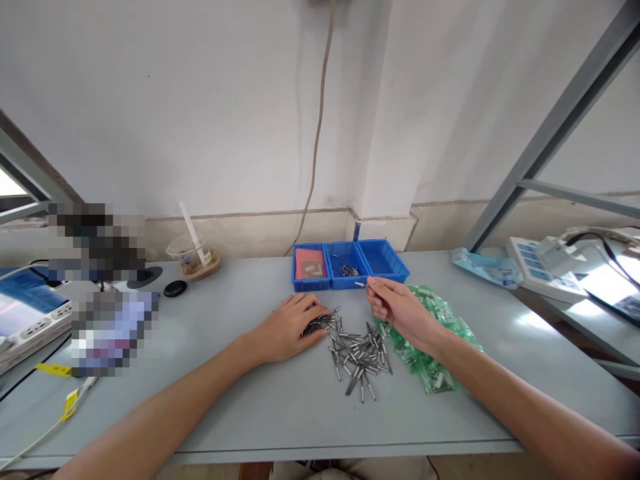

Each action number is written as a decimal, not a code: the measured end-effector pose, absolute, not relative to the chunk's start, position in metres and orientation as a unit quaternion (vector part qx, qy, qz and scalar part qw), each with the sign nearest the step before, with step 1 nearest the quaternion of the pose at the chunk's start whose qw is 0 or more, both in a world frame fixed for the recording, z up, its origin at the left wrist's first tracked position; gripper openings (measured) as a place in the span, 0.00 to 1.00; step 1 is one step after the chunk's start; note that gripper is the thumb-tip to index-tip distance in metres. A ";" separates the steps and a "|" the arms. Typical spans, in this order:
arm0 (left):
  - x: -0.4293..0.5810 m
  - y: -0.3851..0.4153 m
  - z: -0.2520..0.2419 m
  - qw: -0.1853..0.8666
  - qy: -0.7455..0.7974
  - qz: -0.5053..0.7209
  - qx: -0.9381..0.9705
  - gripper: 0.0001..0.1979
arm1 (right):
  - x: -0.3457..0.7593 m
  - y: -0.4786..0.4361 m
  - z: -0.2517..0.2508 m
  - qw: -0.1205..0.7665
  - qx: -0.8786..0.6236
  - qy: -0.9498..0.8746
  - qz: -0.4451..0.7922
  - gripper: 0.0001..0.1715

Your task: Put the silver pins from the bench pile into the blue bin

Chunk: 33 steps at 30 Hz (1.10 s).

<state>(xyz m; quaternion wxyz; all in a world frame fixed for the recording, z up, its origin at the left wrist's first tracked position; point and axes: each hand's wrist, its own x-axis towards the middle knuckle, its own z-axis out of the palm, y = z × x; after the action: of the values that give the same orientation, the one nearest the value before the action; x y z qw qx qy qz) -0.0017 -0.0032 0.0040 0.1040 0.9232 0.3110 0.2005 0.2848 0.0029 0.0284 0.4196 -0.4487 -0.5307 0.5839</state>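
My right hand (397,308) is raised just in front of the blue bins, with thumb and fingers pinched on one small metal pin (360,285) that points left. My left hand (290,330) rests on the table, its fingers and thumb curled around a bunch of similar pins (317,323). Beside it, between the hands, lies a loose pile of metal pins (357,353) with silver sleeves and thin dark shanks; their exact kind is hard to make out. Under my right wrist sit green plastic bags (440,380) with small parts inside.
Three joined blue bins stand by the wall: the left bin (311,285) has a pink sheet and small bags, the middle bin (345,250) several pins. Power strips (537,270) and a blue packet (487,268) lie right. A cup (187,250) and black round lid (175,288) stand left.
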 end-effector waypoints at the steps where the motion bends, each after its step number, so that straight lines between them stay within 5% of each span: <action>1: -0.002 -0.003 0.004 0.104 0.312 0.198 0.923 0.17 | 0.285 0.003 0.028 0.422 -0.444 -0.530 0.586 0.28; 10: -0.001 -0.003 0.005 0.100 0.308 0.203 0.924 0.16 | 0.281 -0.003 0.036 0.386 -0.457 -0.601 0.530 0.19; 20: -0.002 -0.003 0.004 0.102 0.307 0.201 0.925 0.17 | 0.278 -0.007 0.024 0.361 -0.496 -0.745 0.261 0.05; 33: -0.002 -0.004 0.004 0.101 0.306 0.205 0.924 0.16 | 0.280 -0.003 0.024 0.370 -0.497 -0.736 0.274 0.10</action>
<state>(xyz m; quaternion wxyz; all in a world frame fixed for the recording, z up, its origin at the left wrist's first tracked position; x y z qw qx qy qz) -0.0017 -0.0035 0.0045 0.1014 0.9243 0.3058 0.2045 0.2799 -0.0034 0.0236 0.3699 -0.4973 -0.7355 0.2738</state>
